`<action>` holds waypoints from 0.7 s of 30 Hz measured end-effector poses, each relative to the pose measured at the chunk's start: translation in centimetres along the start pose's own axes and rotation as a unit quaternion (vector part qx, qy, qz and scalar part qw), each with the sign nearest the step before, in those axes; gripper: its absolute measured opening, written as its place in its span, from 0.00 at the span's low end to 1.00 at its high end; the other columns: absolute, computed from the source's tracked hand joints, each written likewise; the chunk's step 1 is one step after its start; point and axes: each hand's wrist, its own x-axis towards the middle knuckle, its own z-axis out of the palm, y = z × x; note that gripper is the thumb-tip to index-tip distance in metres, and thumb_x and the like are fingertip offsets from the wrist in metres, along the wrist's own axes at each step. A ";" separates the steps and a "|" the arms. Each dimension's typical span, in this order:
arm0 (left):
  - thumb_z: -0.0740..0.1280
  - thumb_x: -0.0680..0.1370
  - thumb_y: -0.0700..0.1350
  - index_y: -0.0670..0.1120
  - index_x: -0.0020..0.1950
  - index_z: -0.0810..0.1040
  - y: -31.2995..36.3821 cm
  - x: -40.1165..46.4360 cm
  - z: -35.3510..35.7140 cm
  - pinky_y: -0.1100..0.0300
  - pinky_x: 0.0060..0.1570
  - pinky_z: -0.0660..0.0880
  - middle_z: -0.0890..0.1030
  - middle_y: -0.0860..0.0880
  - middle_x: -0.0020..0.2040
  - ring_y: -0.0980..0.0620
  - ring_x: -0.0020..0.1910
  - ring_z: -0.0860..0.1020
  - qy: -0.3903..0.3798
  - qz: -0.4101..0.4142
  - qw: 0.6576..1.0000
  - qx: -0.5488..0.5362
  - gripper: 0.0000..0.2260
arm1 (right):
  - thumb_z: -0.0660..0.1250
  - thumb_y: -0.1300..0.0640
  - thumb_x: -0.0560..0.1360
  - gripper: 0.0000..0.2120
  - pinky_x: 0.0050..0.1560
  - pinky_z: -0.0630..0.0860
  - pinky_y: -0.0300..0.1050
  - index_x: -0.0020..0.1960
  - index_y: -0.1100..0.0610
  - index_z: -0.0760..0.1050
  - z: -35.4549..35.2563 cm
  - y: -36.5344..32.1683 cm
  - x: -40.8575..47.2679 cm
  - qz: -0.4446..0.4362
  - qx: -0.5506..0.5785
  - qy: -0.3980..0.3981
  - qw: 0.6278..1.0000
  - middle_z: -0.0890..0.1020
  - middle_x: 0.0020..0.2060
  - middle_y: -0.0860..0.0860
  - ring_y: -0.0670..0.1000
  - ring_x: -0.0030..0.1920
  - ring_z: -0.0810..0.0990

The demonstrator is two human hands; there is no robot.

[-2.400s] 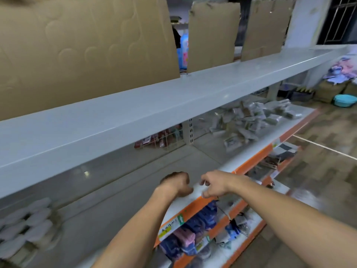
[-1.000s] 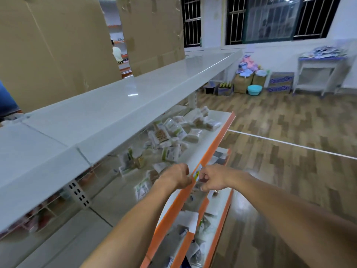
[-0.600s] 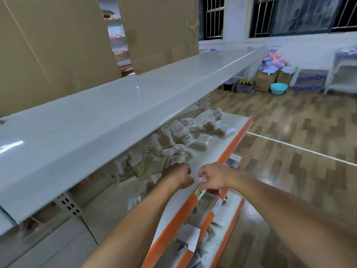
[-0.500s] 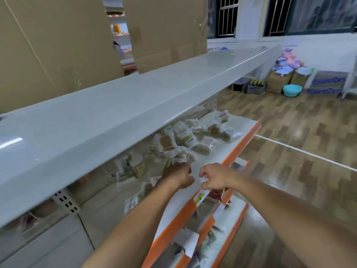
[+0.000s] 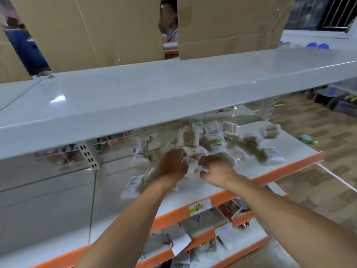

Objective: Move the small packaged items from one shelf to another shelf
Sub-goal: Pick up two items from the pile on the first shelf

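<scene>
Orange-edged shelf (image 5: 289,167) carries packets (image 5: 214,144); both curled hands, left (image 5: 172,167) and right (image 5: 216,169), pinch one blurred packet (image 5: 193,167).

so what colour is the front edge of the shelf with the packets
Orange front edge, seen in the head view.

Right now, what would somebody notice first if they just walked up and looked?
First, the two bare arms reaching in, with the left hand and right hand curled close together over a pale packet that is too blurred to identify. Just behind them, a messy heap of small packets sprawls across the white shelf with the orange edge. Above it all runs a long, shiny white top shelf, backed by big brown cardboard sheets.
</scene>
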 end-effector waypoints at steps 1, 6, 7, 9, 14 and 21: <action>0.65 0.77 0.46 0.48 0.62 0.76 -0.5 -0.2 -0.1 0.53 0.58 0.73 0.78 0.46 0.60 0.45 0.60 0.76 0.015 -0.018 1.000 -0.002 0.14 | 0.64 0.52 0.77 0.18 0.57 0.72 0.40 0.66 0.52 0.74 0.3 -0.1 0.2 -0.015 0.007 0.018 1.000 0.77 0.64 0.50 0.51 0.64 0.75; 0.68 0.75 0.46 0.48 0.63 0.74 -3.6 -1.6 -0.7 0.50 0.61 0.72 0.74 0.45 0.63 0.43 0.63 0.72 0.112 -0.101 0.988 -0.004 0.16 | 0.64 0.56 0.77 0.17 0.55 0.70 0.43 0.64 0.55 0.75 1.8 -1.2 1.4 -0.065 0.051 0.070 0.994 0.78 0.60 0.52 0.54 0.61 0.76; 0.68 0.75 0.45 0.46 0.64 0.73 -4.1 -1.6 -0.8 0.49 0.62 0.71 0.73 0.43 0.64 0.41 0.64 0.70 0.129 -0.118 0.984 -0.011 0.18 | 0.64 0.55 0.76 0.17 0.56 0.71 0.44 0.65 0.54 0.74 1.9 -1.4 1.8 -0.065 0.055 0.066 0.994 0.77 0.60 0.52 0.54 0.61 0.75; 0.70 0.74 0.43 0.44 0.68 0.70 -5.2 -1.3 -0.9 0.47 0.65 0.69 0.71 0.40 0.66 0.38 0.67 0.67 0.150 -0.143 0.978 -0.023 0.23 | 0.64 0.55 0.76 0.17 0.58 0.74 0.47 0.65 0.53 0.74 2.0 -1.8 2.7 -0.068 0.066 0.062 0.994 0.76 0.60 0.51 0.53 0.62 0.74; 0.71 0.74 0.47 0.45 0.74 0.61 -6.9 1.2 -0.5 0.45 0.68 0.67 0.65 0.39 0.71 0.38 0.70 0.64 0.135 -0.181 0.972 -0.063 0.32 | 0.65 0.58 0.74 0.15 0.55 0.77 0.50 0.60 0.52 0.77 2.0 -2.0 4.6 -0.071 0.121 0.102 0.985 0.78 0.57 0.51 0.52 0.57 0.77; 0.74 0.71 0.47 0.47 0.74 0.62 -7.2 4.4 1.7 0.48 0.67 0.66 0.64 0.42 0.71 0.41 0.70 0.63 0.178 -0.176 0.962 -0.108 0.35 | 0.66 0.58 0.73 0.15 0.56 0.75 0.47 0.59 0.54 0.79 2.4 -3.0 7.3 -0.121 0.067 0.157 0.978 0.78 0.55 0.52 0.53 0.58 0.76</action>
